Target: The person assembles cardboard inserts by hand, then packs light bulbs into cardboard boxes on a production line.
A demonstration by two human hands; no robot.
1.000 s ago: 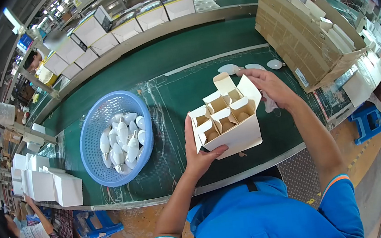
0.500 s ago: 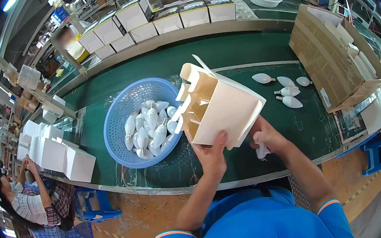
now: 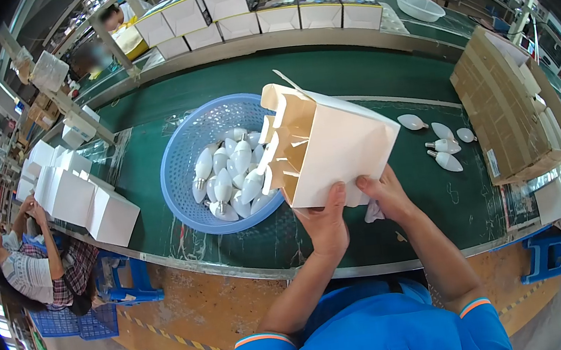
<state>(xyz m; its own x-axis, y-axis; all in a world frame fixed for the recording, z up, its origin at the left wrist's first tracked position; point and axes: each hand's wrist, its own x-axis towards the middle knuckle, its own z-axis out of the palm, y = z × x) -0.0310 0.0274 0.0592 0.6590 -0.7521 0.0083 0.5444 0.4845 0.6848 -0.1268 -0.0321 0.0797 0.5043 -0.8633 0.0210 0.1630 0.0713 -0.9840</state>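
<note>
A white carton (image 3: 347, 150) with cardboard dividers inside is tilted, its open end facing left toward the basket. My left hand (image 3: 326, 225) grips its lower side, the thumb on the outer face and the fingers hidden behind. My right hand (image 3: 390, 197) holds the carton's lower right corner, with a whitish crumpled piece (image 3: 373, 211) below the fingers. Just left of the carton is a blue round basket (image 3: 180, 207) holding several white bulbs (image 3: 223, 185). Several more bulbs (image 3: 445, 146) lie on the green surface to the right.
A large brown carton (image 3: 494, 102) stands at the right. White boxes (image 3: 75, 198) sit at the left, near a seated person (image 3: 35, 265). Packed boxes (image 3: 280, 17) line the back shelf beside a white basin (image 3: 420, 5). Another person is behind at the upper left.
My right hand has moved up and left onto the carton's lower edge, its thumb now against the face. The view has shifted, and the carton remains tilted in my left hand.
</note>
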